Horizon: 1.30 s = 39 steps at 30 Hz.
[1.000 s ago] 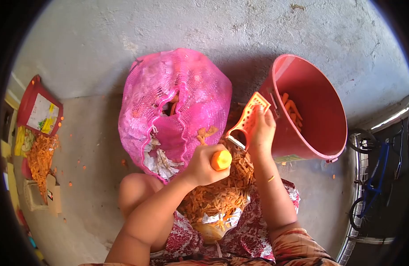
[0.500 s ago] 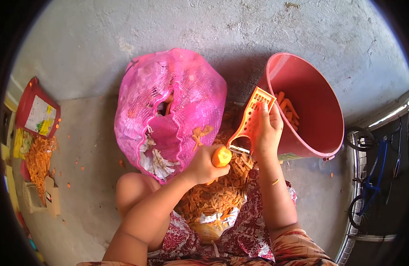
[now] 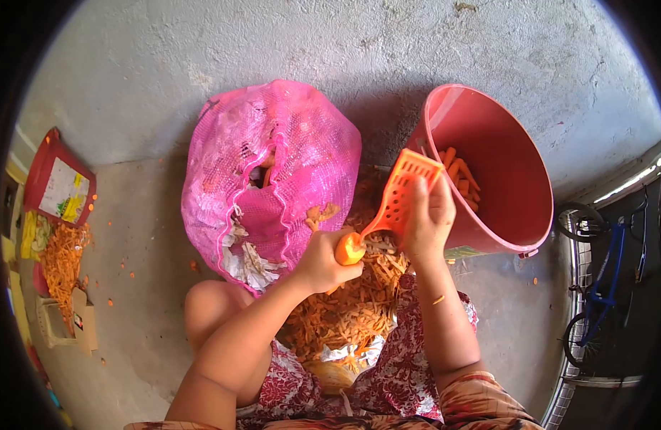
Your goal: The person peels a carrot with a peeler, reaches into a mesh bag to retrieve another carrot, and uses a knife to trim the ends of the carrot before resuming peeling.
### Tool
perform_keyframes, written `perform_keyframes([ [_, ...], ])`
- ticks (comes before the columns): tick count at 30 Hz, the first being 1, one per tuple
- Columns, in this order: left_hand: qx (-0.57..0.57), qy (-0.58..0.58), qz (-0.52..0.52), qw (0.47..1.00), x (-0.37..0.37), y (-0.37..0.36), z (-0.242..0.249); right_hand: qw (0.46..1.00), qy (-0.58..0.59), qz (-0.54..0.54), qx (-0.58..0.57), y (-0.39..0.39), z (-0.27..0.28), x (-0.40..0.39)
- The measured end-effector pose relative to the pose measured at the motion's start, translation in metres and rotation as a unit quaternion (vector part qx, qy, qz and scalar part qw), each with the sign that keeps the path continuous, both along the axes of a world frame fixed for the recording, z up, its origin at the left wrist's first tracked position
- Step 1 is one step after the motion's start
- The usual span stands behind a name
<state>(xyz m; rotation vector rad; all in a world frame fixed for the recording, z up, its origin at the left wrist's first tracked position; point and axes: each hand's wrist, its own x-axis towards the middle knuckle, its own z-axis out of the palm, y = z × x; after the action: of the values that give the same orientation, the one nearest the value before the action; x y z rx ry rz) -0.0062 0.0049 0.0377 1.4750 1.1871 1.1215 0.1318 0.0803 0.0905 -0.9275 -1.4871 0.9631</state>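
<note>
My left hand (image 3: 325, 264) is wrapped round a carrot (image 3: 350, 249), whose peeled, cut end points up toward the right. My right hand (image 3: 428, 218) grips an orange plastic peeler (image 3: 406, 190) with a perforated body. The peeler's lower end meets the top of the carrot; its blade is hard to make out. Beneath both hands lies a heap of carrot peelings (image 3: 359, 308), spread between my legs. A pink mesh sack (image 3: 316, 136) with more carrots inside stands just beyond my left hand. Several peeled carrots (image 3: 461, 175) rest in a red bucket (image 3: 513, 240) beyond my right hand.
A rough grey wall (image 3: 345, 43) rises behind the sack and bucket. At far left, a red container (image 3: 40, 172) lies near another pile of peelings (image 3: 62, 258) and a cardboard box (image 3: 85, 322). A blue bicycle (image 3: 604, 287) stands at far right.
The peeler has tilted and come down onto the carrot's end, which was just beside its blade before. Both hands have shifted slightly to the left.
</note>
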Motion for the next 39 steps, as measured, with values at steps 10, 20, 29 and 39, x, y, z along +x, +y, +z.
perform_keyframes([
  [10,-0.004,0.003,-0.031,1.000,0.002,-0.002,0.002,0.960,0.230,0.002,-0.157,0.009,-0.013,-0.007],
  [20,0.051,0.026,0.003,0.998,0.007,-0.004,0.005,0.986,0.114,-0.076,-0.100,-0.006,-0.018,-0.027],
  [29,0.093,0.047,0.058,0.993,-0.001,-0.003,0.005,0.972,0.198,-0.047,-0.118,0.006,-0.014,-0.018],
  [39,0.056,0.038,0.074,0.995,0.002,-0.004,-0.001,0.973,0.151,-0.050,-0.169,0.003,-0.020,-0.029],
])
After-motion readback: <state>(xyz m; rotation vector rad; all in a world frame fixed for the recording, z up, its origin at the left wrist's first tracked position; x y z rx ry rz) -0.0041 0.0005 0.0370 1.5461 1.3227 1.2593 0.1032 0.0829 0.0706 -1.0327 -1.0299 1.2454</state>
